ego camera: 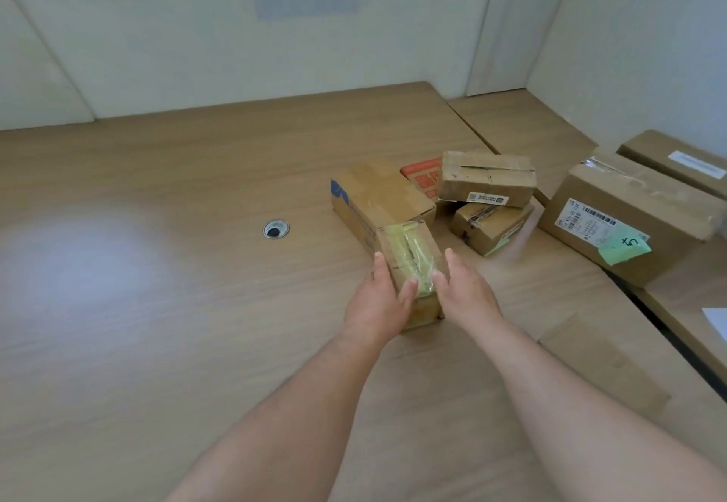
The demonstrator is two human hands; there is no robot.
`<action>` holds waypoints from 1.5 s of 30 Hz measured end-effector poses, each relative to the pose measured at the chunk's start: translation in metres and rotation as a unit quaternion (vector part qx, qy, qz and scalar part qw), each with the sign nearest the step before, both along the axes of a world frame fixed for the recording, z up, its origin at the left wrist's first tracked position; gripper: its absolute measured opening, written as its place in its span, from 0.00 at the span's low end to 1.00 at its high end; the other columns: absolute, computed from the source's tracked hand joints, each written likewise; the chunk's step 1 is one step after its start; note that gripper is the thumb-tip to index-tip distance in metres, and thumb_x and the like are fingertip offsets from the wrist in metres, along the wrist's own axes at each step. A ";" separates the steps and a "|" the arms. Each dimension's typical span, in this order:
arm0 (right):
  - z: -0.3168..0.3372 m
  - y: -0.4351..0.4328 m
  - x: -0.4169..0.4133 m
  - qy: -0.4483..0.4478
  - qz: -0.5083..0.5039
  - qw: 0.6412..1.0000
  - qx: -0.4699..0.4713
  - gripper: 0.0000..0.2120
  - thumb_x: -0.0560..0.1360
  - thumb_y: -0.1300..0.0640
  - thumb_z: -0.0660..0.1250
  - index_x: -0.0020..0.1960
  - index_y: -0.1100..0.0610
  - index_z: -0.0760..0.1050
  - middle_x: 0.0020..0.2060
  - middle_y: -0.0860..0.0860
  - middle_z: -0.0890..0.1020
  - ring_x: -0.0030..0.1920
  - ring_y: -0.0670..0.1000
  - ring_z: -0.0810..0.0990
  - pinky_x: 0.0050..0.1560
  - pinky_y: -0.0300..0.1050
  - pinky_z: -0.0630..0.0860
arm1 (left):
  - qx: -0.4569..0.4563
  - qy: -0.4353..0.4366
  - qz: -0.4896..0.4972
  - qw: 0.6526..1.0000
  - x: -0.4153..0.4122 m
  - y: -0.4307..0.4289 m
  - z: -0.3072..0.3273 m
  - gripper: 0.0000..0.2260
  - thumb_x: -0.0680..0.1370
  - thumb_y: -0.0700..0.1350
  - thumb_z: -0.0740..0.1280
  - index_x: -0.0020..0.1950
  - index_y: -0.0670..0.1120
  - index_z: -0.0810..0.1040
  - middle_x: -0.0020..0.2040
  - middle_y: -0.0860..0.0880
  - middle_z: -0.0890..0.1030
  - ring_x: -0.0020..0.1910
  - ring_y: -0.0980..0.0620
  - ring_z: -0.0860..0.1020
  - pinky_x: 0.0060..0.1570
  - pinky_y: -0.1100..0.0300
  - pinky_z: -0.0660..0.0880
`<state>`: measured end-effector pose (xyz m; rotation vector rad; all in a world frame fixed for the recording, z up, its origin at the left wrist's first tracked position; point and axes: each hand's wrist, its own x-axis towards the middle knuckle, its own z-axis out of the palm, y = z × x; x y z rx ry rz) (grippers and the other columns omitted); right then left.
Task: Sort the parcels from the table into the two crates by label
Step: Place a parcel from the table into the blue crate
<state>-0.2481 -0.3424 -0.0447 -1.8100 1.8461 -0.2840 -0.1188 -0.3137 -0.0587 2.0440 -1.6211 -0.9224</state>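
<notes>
— Two hands on the parcel (409,261)?
— Yes. Left hand (383,297) and right hand (464,293) flanked it, straight fingers pressed on its long sides.
— Lying how?
— Flat on the table (157,265), nearer its right edge, long axis toward the far edge.

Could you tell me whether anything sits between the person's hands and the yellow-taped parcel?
Nothing visible does: the left hand and right hand touch opposite sides of the yellow-taped parcel. The crates are out of view.
</notes>
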 end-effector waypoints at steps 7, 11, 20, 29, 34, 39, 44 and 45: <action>-0.003 0.006 0.007 -0.051 -0.006 0.997 0.060 0.31 0.80 0.52 0.59 0.79 0.52 0.48 0.75 0.53 0.63 0.72 0.56 0.64 0.68 0.50 0.64 | 0.025 0.084 0.029 0.996 0.008 0.007 -0.006 0.29 0.83 0.50 0.55 0.79 0.46 0.45 0.76 0.45 0.63 0.73 0.46 0.65 0.69 0.54 0.65; 0.003 0.024 0.010 -0.074 0.004 0.994 0.082 0.37 0.77 0.52 0.64 0.78 0.50 0.46 0.73 0.53 0.66 0.70 0.56 0.67 0.66 0.51 0.67 | 0.018 0.082 0.048 0.995 0.014 0.031 0.002 0.31 0.81 0.47 0.59 0.80 0.49 0.46 0.74 0.47 0.67 0.70 0.47 0.69 0.65 0.53 0.69; 0.015 0.095 0.019 -0.095 0.060 0.991 0.071 0.39 0.73 0.53 0.69 0.77 0.52 0.51 0.66 0.52 0.73 0.63 0.55 0.72 0.62 0.50 0.71 | -0.004 0.081 0.097 0.992 0.025 0.112 0.016 0.36 0.73 0.44 0.62 0.79 0.55 0.51 0.69 0.50 0.72 0.64 0.48 0.73 0.61 0.49 0.73; 0.016 0.179 0.021 -0.300 0.036 0.949 0.085 0.18 0.72 0.42 0.68 0.52 0.55 0.72 0.47 0.52 0.81 0.47 0.53 0.81 0.52 0.56 0.79 | -0.093 0.187 0.184 0.961 0.018 0.210 0.018 0.30 0.70 0.48 0.67 0.71 0.53 0.61 0.61 0.48 0.71 0.57 0.49 0.76 0.56 0.47 0.77; 0.018 0.220 0.031 -0.337 0.022 0.937 0.090 0.37 0.60 0.24 0.57 0.50 0.54 0.73 0.48 0.51 0.80 0.50 0.53 0.79 0.55 0.59 0.76 | -0.115 0.237 0.273 0.925 0.022 0.258 0.034 0.18 0.79 0.56 0.63 0.60 0.46 0.66 0.53 0.50 0.75 0.53 0.52 0.75 0.51 0.56 0.74; 0.016 0.258 0.057 -0.340 0.052 0.934 0.096 0.47 0.54 0.15 0.50 0.50 0.51 0.76 0.47 0.51 0.81 0.49 0.54 0.80 0.54 0.59 0.77 | -0.129 0.234 0.357 0.895 0.043 0.309 0.042 0.29 0.76 0.67 0.58 0.65 0.46 0.65 0.56 0.49 0.75 0.56 0.49 0.76 0.56 0.44 0.77; 0.034 0.288 0.085 -0.311 0.099 0.942 0.086 0.38 0.67 0.23 0.50 0.50 0.55 0.75 0.46 0.52 0.80 0.46 0.52 0.78 0.47 0.50 0.75 | -0.134 0.248 0.401 0.872 0.068 0.342 0.045 0.20 0.80 0.56 0.57 0.69 0.50 0.65 0.62 0.45 0.74 0.56 0.46 0.76 0.49 0.45 0.80; 0.035 0.291 0.090 -0.303 0.105 0.944 0.079 0.36 0.70 0.25 0.51 0.50 0.57 0.75 0.46 0.53 0.79 0.46 0.52 0.77 0.44 0.48 0.73 | -0.135 0.261 0.402 0.868 0.072 0.347 0.045 0.19 0.80 0.54 0.57 0.69 0.51 0.64 0.62 0.45 0.74 0.56 0.46 0.76 0.46 0.47 0.81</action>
